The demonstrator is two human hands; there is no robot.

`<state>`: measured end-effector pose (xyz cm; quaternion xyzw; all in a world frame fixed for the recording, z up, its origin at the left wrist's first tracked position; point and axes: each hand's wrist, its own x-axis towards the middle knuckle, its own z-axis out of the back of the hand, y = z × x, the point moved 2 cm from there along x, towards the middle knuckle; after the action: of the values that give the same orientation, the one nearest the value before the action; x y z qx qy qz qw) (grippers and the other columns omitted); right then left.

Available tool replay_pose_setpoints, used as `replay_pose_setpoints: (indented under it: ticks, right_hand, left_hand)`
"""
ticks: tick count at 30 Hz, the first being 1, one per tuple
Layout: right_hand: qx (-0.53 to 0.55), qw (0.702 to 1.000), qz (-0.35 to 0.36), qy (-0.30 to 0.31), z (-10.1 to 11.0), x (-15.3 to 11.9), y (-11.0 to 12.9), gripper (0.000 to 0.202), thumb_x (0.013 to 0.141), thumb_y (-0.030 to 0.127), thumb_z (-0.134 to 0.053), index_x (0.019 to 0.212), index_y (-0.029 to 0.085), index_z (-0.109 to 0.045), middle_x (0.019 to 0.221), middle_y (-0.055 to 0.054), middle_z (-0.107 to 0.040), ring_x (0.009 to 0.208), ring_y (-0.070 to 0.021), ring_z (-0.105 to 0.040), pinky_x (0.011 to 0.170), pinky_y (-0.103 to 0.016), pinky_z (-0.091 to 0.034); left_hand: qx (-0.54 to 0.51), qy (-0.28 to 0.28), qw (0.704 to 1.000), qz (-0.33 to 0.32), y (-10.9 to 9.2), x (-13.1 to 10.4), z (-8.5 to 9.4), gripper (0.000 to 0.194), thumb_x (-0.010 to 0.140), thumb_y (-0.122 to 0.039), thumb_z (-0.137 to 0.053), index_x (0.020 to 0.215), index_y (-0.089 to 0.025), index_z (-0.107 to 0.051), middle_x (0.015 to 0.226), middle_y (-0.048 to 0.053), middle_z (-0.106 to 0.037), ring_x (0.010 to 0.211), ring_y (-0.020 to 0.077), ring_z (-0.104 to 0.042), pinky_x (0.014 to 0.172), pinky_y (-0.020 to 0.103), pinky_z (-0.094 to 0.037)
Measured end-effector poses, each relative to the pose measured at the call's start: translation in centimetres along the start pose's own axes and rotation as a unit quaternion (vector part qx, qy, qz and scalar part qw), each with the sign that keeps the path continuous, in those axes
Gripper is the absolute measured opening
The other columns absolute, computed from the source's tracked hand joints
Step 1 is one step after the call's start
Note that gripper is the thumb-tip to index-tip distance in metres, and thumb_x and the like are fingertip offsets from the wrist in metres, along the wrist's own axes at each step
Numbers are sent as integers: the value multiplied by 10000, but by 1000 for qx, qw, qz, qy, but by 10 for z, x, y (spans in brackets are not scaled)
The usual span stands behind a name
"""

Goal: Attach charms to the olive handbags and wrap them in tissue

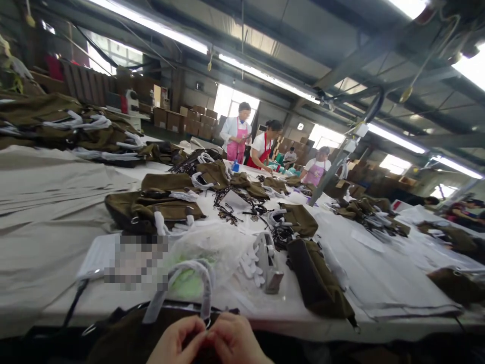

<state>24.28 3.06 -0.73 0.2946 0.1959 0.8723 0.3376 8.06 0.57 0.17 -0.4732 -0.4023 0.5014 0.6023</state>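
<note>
At the near table edge is a dark olive handbag (pixel 125 333), its upright handles (pixel 206 290) wrapped in white padding. My left hand (pixel 178 341) and my right hand (pixel 237 341) meet in front of it, just below a metal ring at the foot of one handle. Fingers and thumbs of both are pinched together, fingertips touching. Whatever sits between them is too small or hidden to make out. Beyond the handles lies a clear plastic bag (pixel 212 247) with something light green inside.
A grey tape dispenser (pixel 271 268) stands beside white gloves (pixel 250 265). Another olive bag (pixel 318 278) lies to the right, with dark straps and clasps (pixel 227 215) farther back. More bags (pixel 162 207) cover the table. Several co-workers (pixel 237 136) are across it. A slanted metal post (pixel 333 167) rises at right.
</note>
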Motion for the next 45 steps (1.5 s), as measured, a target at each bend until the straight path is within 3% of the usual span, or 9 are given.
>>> replay_pose_setpoints:
  ticks: [5,10,14,18,23,28,35,38,45]
  right_hand:
    - [35,994,-13,100,26,-2,21,311,981,288,-443,771,180,-645,779,-21,-636,718,-122,-579,661,-216,-408]
    - [55,985,-37,161,12,-15,16,283,985,289,-463,885,183,-707,853,-40,-669,784,-136,-610,712,-224,-438]
    - [56,984,-142,87,9,-28,6,273,988,316,-458,1013,199,-704,981,-55,-705,896,-157,-641,811,-244,-463]
    - [29,952,-305,26,5,-41,-13,271,946,373,-520,879,190,-709,806,-50,-721,746,-170,-669,703,-251,-483]
    - [217,891,-394,61,-31,-46,-21,158,864,296,-625,929,160,-675,777,-42,-714,572,-137,-660,526,-214,-478]
    - [314,841,-440,15,-49,-40,-16,81,805,210,-664,836,143,-630,622,15,-634,435,-87,-549,427,-181,-416]
    - [451,800,-392,51,-56,-39,-15,126,847,216,-592,916,146,-671,561,54,-579,452,-72,-525,482,-180,-441]
    - [444,812,-377,40,-62,-38,-16,157,834,150,-566,934,149,-687,599,47,-592,492,-75,-543,528,-189,-461]
    - [291,895,-338,4,-50,-41,-15,277,787,134,-610,1054,187,-660,700,21,-653,576,-110,-611,511,-173,-449]
  left_hand:
    - [-61,22,997,45,-9,-11,-4,272,768,-418,-603,663,-168,-611,589,-19,-540,580,136,-476,572,235,-402]
    - [-32,24,997,60,4,-24,-10,260,797,-396,-582,680,-167,-621,626,-5,-597,609,142,-537,612,247,-448]
    - [67,-32,997,13,21,-34,-2,239,850,-367,-542,914,-185,-685,953,62,-701,817,189,-646,772,299,-511]
    - [116,-125,984,42,42,-34,14,317,893,-381,-466,1056,-177,-644,1104,101,-684,861,203,-683,795,325,-538]
    - [196,-48,975,92,48,-22,9,281,862,-355,-466,933,-188,-681,947,93,-740,906,259,-688,851,373,-517]
    - [89,-13,989,118,49,-16,-6,274,764,-387,-607,921,-169,-657,845,83,-735,761,237,-691,734,348,-541]
    - [-2,63,985,163,50,-14,-3,419,713,-552,-654,833,-152,-691,750,63,-718,705,228,-652,663,321,-510]
    - [-42,92,981,167,45,-13,-6,474,674,-609,-674,802,-153,-703,762,58,-717,703,216,-628,653,307,-496]
    - [-84,73,969,219,61,-7,-16,522,539,-638,-777,731,-159,-706,596,18,-632,575,174,-572,505,249,-437]
